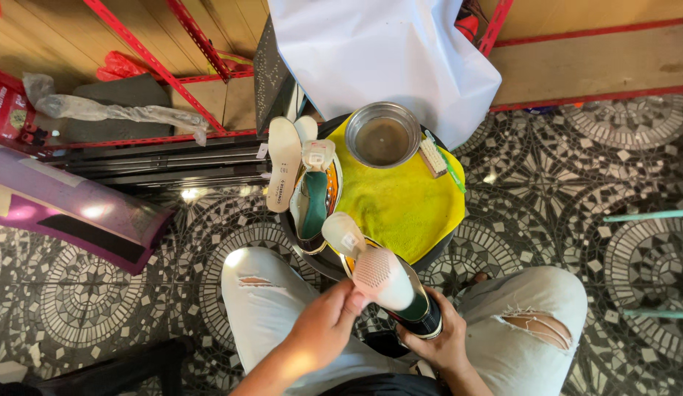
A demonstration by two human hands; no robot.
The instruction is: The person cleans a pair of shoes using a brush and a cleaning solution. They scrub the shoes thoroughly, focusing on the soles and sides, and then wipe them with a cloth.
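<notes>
My right hand [438, 339] grips the heel of a dark green shoe [422, 314] with a yellow-orange rim, held over my lap. My left hand [328, 320] pinches the near end of a white insole [382, 276] that sticks out of that shoe. The shoe's pale tongue [341, 233] points away from me. A second matching shoe [312, 209] lies on the round black stool [312, 258] in front of my knees. Beside it rests a loose white insole [283, 165].
A yellow cloth [404, 202] covers the stool, with a metal bowl [383, 135] of murky water, a small scrub brush [432, 156] and a green toothbrush [453, 170] on it. A white sheet [385, 51] hangs behind. Red shelf frames [154, 62] and a purple board [63, 209] are at left, on a patterned tile floor [620, 183].
</notes>
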